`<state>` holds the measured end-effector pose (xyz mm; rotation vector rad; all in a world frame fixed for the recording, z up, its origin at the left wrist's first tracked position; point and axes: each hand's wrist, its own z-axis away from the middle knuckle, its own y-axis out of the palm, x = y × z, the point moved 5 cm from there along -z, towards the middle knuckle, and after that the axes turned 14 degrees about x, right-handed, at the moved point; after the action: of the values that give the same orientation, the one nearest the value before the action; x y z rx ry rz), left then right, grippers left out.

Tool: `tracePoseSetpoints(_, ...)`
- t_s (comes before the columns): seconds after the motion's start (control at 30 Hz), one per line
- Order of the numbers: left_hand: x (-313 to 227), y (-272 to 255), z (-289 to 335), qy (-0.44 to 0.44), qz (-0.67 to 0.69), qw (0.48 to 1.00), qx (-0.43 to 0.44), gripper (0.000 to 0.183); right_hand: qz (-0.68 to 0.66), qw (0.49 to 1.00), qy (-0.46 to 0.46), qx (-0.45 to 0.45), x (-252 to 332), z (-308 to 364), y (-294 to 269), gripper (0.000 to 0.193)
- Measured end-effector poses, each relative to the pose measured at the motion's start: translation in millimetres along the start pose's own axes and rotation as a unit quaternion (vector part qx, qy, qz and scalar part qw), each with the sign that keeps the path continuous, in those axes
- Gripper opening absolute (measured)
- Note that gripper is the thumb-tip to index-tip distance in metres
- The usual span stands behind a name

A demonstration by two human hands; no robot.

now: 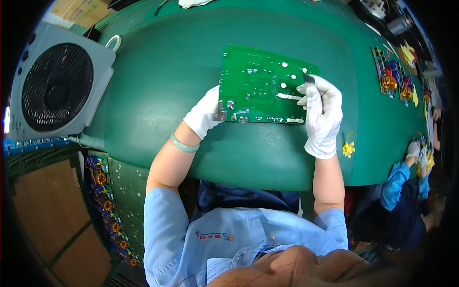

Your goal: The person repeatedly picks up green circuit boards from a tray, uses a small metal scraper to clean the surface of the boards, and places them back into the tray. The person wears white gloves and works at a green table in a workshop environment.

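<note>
A green circuit board [248, 88] is held up above the green table, its solder side showing, with white blobs and a white strip toward its right part. My left hand [204, 114], in a white glove, grips the board's lower left edge; its fingers go behind the board and are hidden. My right hand [325, 112], also gloved in white, is closed at the board's right edge. A small dark flat piece [310, 78] shows between its thumb and fingers; its kind is unclear. Some right fingertips overlap the board beside the white strip.
A grey box fan [57, 86] stands on the left. Populated boards with copper coils [388, 82] lie at the far right, and more boards [107, 205] stand at lower left. A yellow tangle [348, 148] lies right of my right hand. A co-worker's gloved hands [413, 150] work farther right.
</note>
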<state>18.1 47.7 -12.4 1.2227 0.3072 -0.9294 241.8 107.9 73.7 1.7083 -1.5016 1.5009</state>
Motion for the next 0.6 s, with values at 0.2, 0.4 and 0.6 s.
tracePoseSetpoints(0.2, 2.9, -8.8, -2.6, 0.01, -0.016, 1.0, -0.012, 0.033, 0.105, 0.993, -0.032, -0.039, -7.7, -3.0, -7.9, 0.02)
tracePoseSetpoints(0.4, -2.1, 0.8, 3.8, 0.026, -0.021, 0.999, -0.02, 0.032, 0.13, 0.988, -0.059, -0.057, -11.2, -2.8, -9.2, 0.02)
tracePoseSetpoints(0.6, 1.6, -6.8, 0.4, 0.028, -0.042, 0.999, -0.011, 0.034, 0.105, 0.989, -0.07, -0.071, -12.1, 0.3, -13.1, 0.026)
